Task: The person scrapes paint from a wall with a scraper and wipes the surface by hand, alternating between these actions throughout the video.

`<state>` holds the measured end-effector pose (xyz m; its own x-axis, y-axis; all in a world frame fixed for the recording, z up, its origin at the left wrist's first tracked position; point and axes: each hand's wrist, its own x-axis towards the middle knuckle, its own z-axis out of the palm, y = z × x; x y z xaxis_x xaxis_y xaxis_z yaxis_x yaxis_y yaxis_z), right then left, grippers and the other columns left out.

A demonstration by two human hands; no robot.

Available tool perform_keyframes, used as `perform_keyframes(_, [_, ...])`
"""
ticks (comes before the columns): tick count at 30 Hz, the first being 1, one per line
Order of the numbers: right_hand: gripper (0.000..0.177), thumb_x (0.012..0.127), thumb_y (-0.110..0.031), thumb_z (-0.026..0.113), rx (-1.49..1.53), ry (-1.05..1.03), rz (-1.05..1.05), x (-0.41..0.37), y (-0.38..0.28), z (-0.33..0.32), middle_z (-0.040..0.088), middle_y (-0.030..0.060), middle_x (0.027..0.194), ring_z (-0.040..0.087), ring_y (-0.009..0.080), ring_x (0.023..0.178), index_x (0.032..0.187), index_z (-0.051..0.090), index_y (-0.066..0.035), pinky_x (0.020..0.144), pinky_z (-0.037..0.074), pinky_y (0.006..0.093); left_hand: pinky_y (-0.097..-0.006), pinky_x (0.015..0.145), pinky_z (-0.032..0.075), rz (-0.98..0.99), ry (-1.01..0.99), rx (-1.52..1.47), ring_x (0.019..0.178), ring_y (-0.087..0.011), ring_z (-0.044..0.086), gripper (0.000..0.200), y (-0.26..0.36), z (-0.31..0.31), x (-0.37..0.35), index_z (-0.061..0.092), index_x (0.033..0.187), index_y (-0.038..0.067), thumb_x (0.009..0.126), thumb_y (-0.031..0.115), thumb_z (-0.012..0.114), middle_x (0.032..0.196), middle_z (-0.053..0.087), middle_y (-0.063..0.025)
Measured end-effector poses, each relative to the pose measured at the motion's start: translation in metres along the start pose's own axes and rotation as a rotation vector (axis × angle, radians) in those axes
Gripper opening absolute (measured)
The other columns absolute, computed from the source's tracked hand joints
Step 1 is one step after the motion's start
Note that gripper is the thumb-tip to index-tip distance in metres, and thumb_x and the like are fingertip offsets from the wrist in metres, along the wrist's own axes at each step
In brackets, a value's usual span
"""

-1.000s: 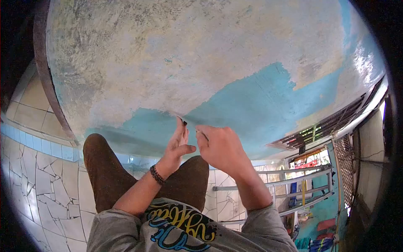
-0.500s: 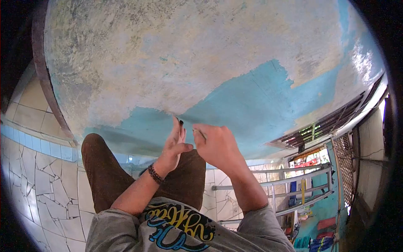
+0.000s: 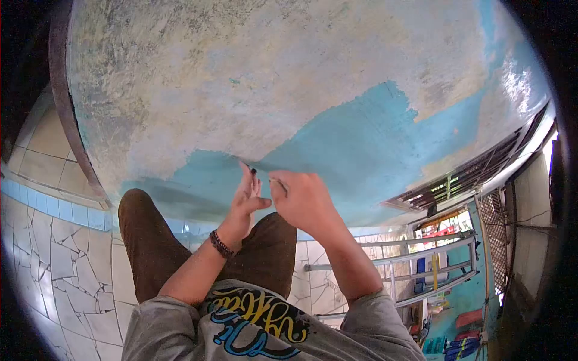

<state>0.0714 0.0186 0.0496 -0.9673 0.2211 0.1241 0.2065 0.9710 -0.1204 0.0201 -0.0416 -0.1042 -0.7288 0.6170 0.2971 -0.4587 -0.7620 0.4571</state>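
Note:
My left hand (image 3: 244, 207), with a dark beaded bracelet (image 3: 221, 244) at the wrist, is held up in front of the wall (image 3: 253, 90). Its fingers are stretched out and the thumb points right; a small dark spot shows by the fingers, too small to name. Just to the right, my right hand (image 3: 301, 201) is closed, thumb against the bent fingers. A thin edge shows at its pinch, but I cannot make out what it is. The wall has a worn grey-beige upper area and light blue paint (image 3: 343, 150) below.
An aluminium ladder (image 3: 391, 265) stands at the right, beside a slatted opening (image 3: 463, 174) in the wall. Below lies a floor of cracked-pattern tiles (image 3: 72, 271). A dark brown frame edge (image 3: 60, 90) bounds the wall at left. My bent knees (image 3: 141, 222) are close to the wall.
Both hands have shifted slightly left and up together, the right a little more. Their finger poses look much the same, and the wall's paint pattern looks unchanged.

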Motion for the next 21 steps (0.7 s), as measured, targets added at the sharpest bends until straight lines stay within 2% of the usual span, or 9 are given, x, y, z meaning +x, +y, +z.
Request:
perform_keyframes(2, [0.024,0.086,-0.016,0.057,-0.039,-0.034,0.005,0.005,-0.001,0.002,0.066,0.0239,0.081,0.064,0.0425,0.077,0.101,0.070,-0.004,0.071,0.053,0.0462,-0.0420,0.118,-0.009,0.012,0.049,-0.017,0.148,-0.0235,-0.011,0.114,-0.002,-0.005,0.005,-0.020,0.148,0.000,0.066,0.000,0.059,0.161,-0.009,-0.0156])
perform_keyframes(8, [0.023,0.087,-0.016,0.058,-0.023,-0.023,0.016,-0.003,-0.016,-0.015,0.067,0.0225,0.085,0.064,0.0424,0.080,0.102,0.070,-0.003,0.072,0.053,0.0439,-0.0430,0.117,-0.010,0.057,-0.116,0.091,0.147,-0.0228,-0.014,0.117,0.010,-0.008,0.006,-0.024,0.147,0.000,0.067,0.003,0.061,0.159,-0.015,-0.0171])
perform_keyframes(11, [0.023,0.087,-0.017,0.060,0.046,0.008,0.028,-0.010,-0.015,-0.024,0.067,0.0230,0.088,0.065,0.0418,0.083,0.103,0.070,-0.003,0.074,0.053,0.0420,-0.0414,0.117,-0.009,0.033,-0.086,0.074,0.147,-0.0229,-0.013,0.117,0.010,0.001,0.001,-0.024,0.147,0.000,0.068,0.003,0.062,0.160,-0.014,-0.0160])
perform_keyframes(14, [0.023,0.088,-0.017,0.061,0.116,0.020,0.006,0.000,-0.009,-0.012,0.067,0.0236,0.090,0.065,0.0411,0.086,0.104,0.070,-0.003,0.075,0.053,0.0404,-0.0398,0.117,-0.009,0.101,-0.060,0.111,0.147,-0.0238,-0.014,0.116,0.019,0.007,0.004,-0.022,0.147,-0.001,0.068,0.001,0.062,0.160,-0.015,-0.0162])
perform_keyframes(17, [0.023,0.089,-0.017,0.061,0.119,0.003,0.011,-0.003,-0.004,-0.006,0.068,0.0236,0.093,0.067,0.0392,0.088,0.105,0.069,-0.002,0.076,0.053,0.0388,-0.0386,0.117,-0.008,0.078,0.069,0.116,0.146,-0.0238,-0.016,0.115,0.018,-0.002,0.005,-0.022,0.147,-0.002,0.069,0.001,0.063,0.159,-0.019,-0.0175])
perform_keyframes(20, [0.024,0.089,-0.016,0.062,0.194,0.023,0.084,-0.007,-0.005,-0.014,0.069,0.0227,0.094,0.069,0.0350,0.088,0.106,0.069,-0.001,0.077,0.053,0.0370,-0.0385,0.117,-0.007,0.079,-0.071,0.361,0.146,-0.0238,-0.018,0.115,0.016,-0.010,0.001,-0.020,0.147,-0.003,0.071,0.002,0.065,0.158,-0.021,-0.0191])
perform_keyframes(21, [0.024,0.089,-0.016,0.062,0.232,0.036,0.128,-0.008,-0.005,-0.017,0.069,0.0223,0.094,0.070,0.0333,0.088,0.106,0.069,-0.001,0.077,0.053,0.0364,-0.0384,0.117,-0.006,0.089,-0.058,0.344,0.146,-0.0239,-0.018,0.115,0.014,-0.011,0.002,-0.019,0.148,-0.003,0.071,0.003,0.066,0.157,-0.022,-0.0194])
